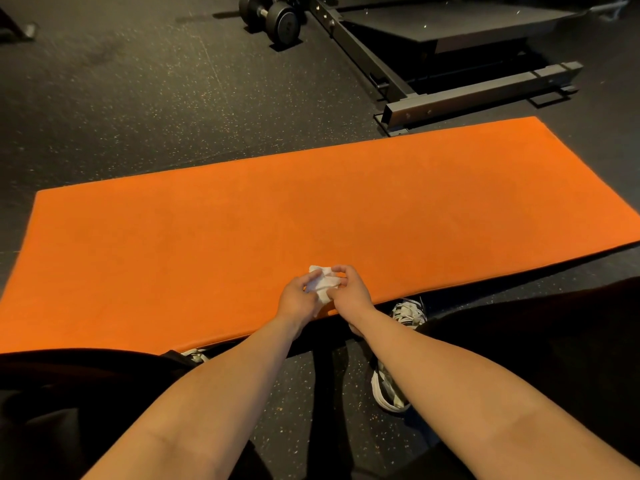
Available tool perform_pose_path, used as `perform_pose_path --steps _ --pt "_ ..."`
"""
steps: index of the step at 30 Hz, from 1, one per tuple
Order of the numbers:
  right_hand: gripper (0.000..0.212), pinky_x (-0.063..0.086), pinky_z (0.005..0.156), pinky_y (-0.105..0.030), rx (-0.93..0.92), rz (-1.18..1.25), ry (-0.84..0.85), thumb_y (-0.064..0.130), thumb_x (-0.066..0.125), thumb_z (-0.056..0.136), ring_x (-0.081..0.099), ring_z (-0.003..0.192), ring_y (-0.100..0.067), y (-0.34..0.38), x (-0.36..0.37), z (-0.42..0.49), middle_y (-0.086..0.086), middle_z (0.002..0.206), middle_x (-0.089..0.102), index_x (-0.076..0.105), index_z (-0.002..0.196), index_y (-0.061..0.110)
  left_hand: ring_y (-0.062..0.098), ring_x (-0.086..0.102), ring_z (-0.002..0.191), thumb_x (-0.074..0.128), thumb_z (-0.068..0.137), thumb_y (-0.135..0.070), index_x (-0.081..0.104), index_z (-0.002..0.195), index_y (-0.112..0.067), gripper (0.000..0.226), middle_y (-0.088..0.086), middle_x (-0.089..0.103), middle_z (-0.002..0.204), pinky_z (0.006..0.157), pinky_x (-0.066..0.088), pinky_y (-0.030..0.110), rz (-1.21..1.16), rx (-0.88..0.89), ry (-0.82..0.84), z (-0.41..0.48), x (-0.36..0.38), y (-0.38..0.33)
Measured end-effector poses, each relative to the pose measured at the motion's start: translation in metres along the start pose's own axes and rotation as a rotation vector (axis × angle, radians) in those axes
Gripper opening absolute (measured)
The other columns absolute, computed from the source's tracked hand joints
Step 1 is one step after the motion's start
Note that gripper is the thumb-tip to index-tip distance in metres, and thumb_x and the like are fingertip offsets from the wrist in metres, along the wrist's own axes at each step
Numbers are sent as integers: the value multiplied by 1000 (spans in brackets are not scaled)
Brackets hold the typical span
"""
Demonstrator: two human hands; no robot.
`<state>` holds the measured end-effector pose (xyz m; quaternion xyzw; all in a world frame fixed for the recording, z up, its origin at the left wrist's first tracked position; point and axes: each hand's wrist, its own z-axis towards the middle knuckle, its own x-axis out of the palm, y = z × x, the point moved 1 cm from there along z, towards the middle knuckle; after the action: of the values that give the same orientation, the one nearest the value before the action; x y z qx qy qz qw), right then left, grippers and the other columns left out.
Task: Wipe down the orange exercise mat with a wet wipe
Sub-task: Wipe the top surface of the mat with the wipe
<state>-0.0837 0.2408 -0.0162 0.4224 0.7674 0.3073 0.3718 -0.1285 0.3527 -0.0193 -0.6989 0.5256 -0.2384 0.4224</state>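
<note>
Wet wipe sits bunched between both hands over the mat's near edge. The left hand curls its fingers round the lower side and the right hand pinches the top. Crumpled like this, it would probably touch only a small patch per stroke and leave missed strips. The orange exercise mat lies flat on the speckled floor, stretching left and right; hard pushes could slide or ruck it. Its far right corner lies close to a metal rack base, where knuckles might knock. Dumbbells stand beyond.
</note>
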Motion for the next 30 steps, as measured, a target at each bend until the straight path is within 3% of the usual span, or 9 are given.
perform_pose_path --steps 3,6,9,10,14,19,24,26,30 --pt "20 50 70 -35 8 -11 -6 12 53 102 59 88 -20 -3 0 -1 -1 107 59 55 112 29 13 59 95 46 93 15 53 144 -18 62 5 47 147 63 53 21 19 18 26 -1 0 -2" --pt "24 43 63 -24 -4 -20 -35 3 48 102 55 86 -14 -4 -1 0 -3 110 58 59 103 24 7 63 88 46 96 9 55 142 -16 53 0 51 139 68 52 24 -65 1 22 -3 4 -3" --pt "35 41 62 -20 -5 -14 -30 -7 45 96 57 101 -20 0 -1 0 -6 119 59 62 103 23 18 58 121 52 103 -8 62 132 -17 32 0 55 142 96 52 31 -68 16 -17 0 5 0" --pt "39 42 61 -19 -3 -2 -22 -9 45 94 58 101 -20 1 -1 0 -6 120 60 64 109 22 21 59 122 53 103 -9 64 126 -18 27 3 58 140 98 53 36 -62 19 -41 1 5 2" --pt "55 53 83 -27 1 25 1 -12 46 93 57 117 -21 2 0 2 -6 140 57 61 135 20 21 65 106 51 100 2 66 116 -19 30 4 63 130 87 59 36 -50 12 -75 2 5 1" --pt "64 52 99 -39 -15 -28 48 -16 46 91 50 131 -27 2 -2 1 -6 147 51 54 143 21 16 64 94 42 97 14 61 135 -15 51 1 59 123 62 58 20 -80 -10 -39 -2 5 -3" --pt "52 52 83 -28 26 70 57 -4 50 94 57 114 -18 -1 -1 0 -4 135 56 58 135 28 10 65 88 42 89 20 58 140 -19 66 4 58 130 79 61 41 -97 -34 -20 0 3 0" --pt "43 48 76 -25 25 61 56 3 52 98 58 109 -18 -2 -1 -2 -2 126 55 58 126 34 10 64 92 42 89 21 55 143 -21 69 4 54 135 74 61 34 -82 -24 -4 1 4 -2" --pt "46 48 71 -23 -17 19 22 -11 42 93 58 103 -19 -3 -1 -2 -5 124 57 59 111 28 18 63 105 43 88 22 51 146 -24 75 4 49 142 69 59 27 -55 -17 39 2 5 -3"
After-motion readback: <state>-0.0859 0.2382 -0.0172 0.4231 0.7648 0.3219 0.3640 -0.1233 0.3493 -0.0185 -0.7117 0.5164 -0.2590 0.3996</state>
